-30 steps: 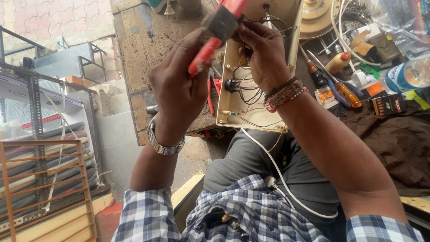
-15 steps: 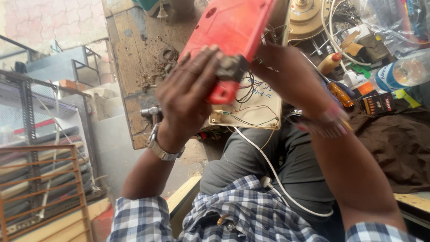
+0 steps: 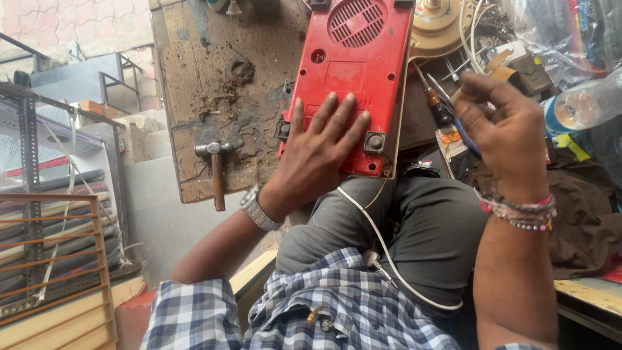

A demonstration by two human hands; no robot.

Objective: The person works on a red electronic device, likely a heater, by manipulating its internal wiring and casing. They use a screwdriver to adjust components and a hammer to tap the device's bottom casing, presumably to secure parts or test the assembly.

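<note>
A red plastic cover (image 3: 353, 58) with a round vent grille lies face down on a cream appliance base at the edge of a worn wooden bench (image 3: 214, 84). My left hand (image 3: 321, 149), with a metal wristwatch, rests flat on the cover's near end, fingers spread. My right hand (image 3: 502, 133), with beaded bracelets, is lifted to the right of the appliance, its fingers curled around a screwdriver with a blue handle (image 3: 468, 136). A white cable (image 3: 389, 253) runs from the appliance across my lap.
A hammer (image 3: 216, 170) lies on the bench's near left edge. Screwdrivers (image 3: 435, 104), wires, a round motor part (image 3: 440, 23) and a plastic bottle (image 3: 586, 104) crowd the right side. A dark cloth (image 3: 583, 207) lies at right. Metal racks (image 3: 45, 214) stand at left.
The red cover, held raised a second ago, now lies closed over the wired base. My left hand has flattened on it. My right hand has moved off to the right.
</note>
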